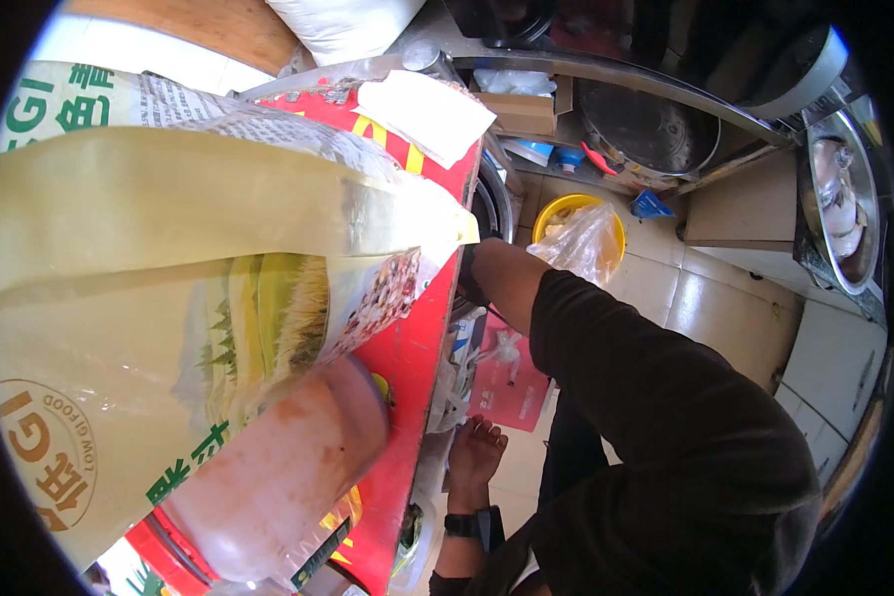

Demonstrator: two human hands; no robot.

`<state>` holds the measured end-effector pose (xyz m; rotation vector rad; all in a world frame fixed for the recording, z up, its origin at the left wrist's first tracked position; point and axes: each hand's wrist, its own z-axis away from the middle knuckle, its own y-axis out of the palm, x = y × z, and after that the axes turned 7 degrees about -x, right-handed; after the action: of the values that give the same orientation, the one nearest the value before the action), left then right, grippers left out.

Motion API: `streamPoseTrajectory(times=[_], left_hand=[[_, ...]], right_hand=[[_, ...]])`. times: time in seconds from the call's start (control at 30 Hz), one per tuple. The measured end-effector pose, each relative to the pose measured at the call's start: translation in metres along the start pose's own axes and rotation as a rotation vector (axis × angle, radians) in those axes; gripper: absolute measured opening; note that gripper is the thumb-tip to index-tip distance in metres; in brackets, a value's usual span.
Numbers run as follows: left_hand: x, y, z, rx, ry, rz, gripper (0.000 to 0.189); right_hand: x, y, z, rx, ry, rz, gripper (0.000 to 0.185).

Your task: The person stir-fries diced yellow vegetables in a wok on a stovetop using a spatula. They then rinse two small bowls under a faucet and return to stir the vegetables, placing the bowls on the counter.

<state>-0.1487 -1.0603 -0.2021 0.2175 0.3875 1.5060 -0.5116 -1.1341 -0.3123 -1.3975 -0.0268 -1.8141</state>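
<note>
My right hand (495, 267) reaches in beneath the edge of a red board (410, 335). Its fingers are hidden there, beside dark round pots or basins (495, 201), so what it holds cannot be seen. Lower down, my left hand (477, 453) hangs palm up with loosely curled fingers and nothing visible in it; a dark watch is on its wrist. Crumpled clear plastic bags (447, 398) lie close to its fingertips. A pink box or board (503, 380) with a small knotted plastic bag (505, 349) on it is between my hands.
A large printed food bag (156, 201) and a red-lidded plastic jar (283, 477) fill the left, on the red board. A yellow bin (581, 205) with a plastic liner stands on the tiled floor. Beyond are a lidded pan (648, 130), a cardboard box (521, 112) and a metal basin (868, 223).
</note>
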Motion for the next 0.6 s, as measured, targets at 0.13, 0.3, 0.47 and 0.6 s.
streamPoseTrajectory(times=[0.13,0.3,0.47,0.6], left_hand=[[0.006,0.012,0.0,0.01,-0.005,-0.031,0.015],[0.009,0.037,0.0,0.02,0.062,-0.141,0.019],[0.026,0.089,0.011,0.037,0.229,-0.327,0.033],[0.054,0.151,0.019,0.372,0.081,-0.417,0.051]], right_hand=[[-0.003,-0.016,0.009,0.303,0.038,-0.036,0.02],[-0.009,-0.055,0.046,0.199,-0.273,0.07,0.02],[-0.017,-0.155,0.141,0.375,0.061,-0.008,0.026],[-0.038,-0.254,0.244,0.424,-0.132,0.052,0.026]])
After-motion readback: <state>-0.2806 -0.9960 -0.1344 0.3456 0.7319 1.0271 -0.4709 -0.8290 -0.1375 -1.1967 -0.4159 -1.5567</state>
